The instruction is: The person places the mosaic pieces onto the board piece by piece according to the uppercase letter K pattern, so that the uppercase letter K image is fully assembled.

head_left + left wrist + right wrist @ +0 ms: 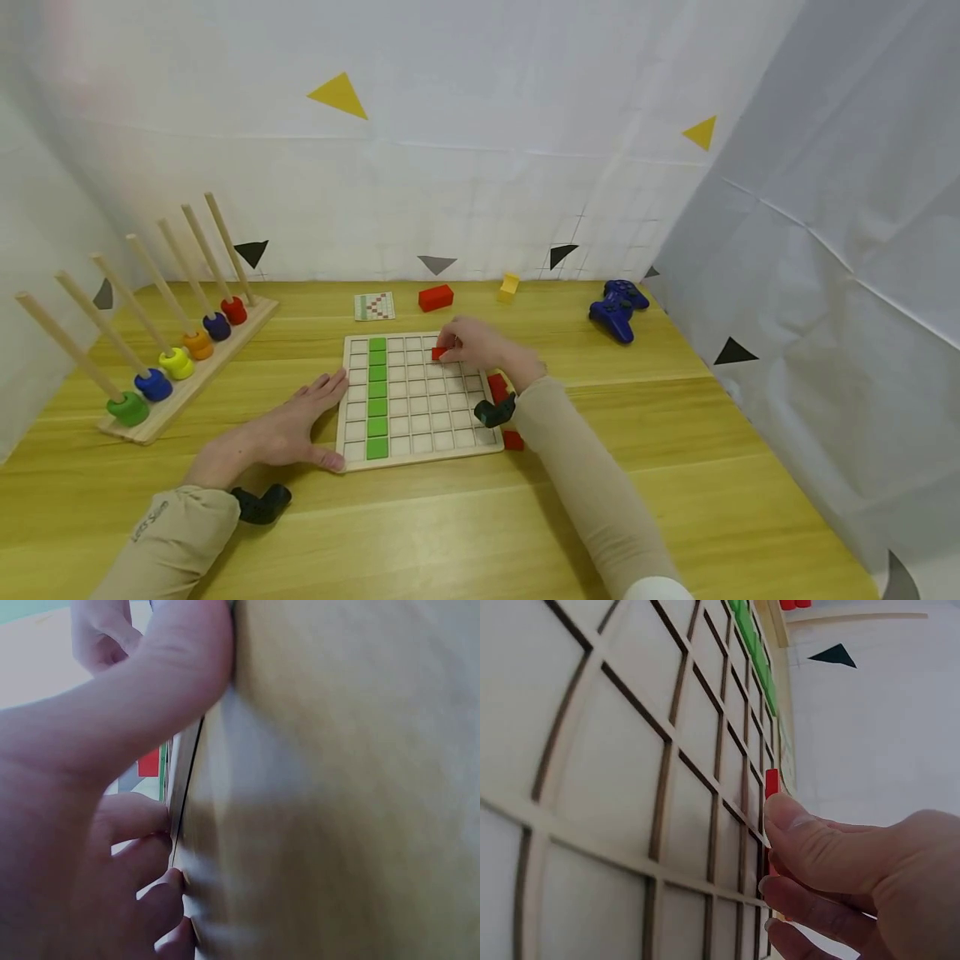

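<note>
The right hand [480,343] pinches a flat red tile [438,354]. The spread left hand [296,425] touches a pale wooden grid board [419,406].

Yellowish wood-grain table [720,492], pale glare [427,512] toward near side. Creased white sheeting [525,75] behind, left and right. Yellow triangles [341,96] high at back; black triangles [735,352] lower.

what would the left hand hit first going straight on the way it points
The grid board, most likely: the left hand has its fingers at the board's left edge, though exact contact is unclear.
</note>
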`<state>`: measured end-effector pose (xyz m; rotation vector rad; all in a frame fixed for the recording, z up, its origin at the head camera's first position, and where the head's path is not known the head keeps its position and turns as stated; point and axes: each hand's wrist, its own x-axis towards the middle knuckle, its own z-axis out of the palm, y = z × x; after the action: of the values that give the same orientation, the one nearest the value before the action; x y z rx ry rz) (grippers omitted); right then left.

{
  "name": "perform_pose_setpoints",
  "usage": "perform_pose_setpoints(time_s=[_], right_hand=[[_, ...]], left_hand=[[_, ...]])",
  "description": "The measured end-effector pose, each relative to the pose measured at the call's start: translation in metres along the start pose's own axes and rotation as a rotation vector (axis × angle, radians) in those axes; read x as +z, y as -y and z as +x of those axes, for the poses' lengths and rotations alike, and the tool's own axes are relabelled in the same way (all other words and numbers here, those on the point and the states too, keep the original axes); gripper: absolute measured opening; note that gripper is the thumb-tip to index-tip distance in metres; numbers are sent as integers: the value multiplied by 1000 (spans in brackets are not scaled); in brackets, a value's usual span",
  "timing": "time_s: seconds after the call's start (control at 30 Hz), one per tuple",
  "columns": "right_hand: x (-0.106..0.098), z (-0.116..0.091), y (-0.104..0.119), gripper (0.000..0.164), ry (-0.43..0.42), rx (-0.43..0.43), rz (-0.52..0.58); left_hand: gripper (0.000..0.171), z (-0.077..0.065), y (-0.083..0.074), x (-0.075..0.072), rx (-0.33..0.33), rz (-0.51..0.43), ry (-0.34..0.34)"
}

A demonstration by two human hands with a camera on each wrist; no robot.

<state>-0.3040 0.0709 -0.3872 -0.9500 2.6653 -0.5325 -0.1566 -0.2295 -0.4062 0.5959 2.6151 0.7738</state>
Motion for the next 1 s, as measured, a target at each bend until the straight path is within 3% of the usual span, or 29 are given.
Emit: perform_pose_setpoints(time_s=[0.57, 1.0], right_hand=[[12, 11, 1, 6, -30, -29, 21], [13, 12, 0, 5, -65, -28, 83]], left_hand=[[123, 0, 2, 0, 10, -4, -8], [124, 0, 2, 1, 11, -2, -8]])
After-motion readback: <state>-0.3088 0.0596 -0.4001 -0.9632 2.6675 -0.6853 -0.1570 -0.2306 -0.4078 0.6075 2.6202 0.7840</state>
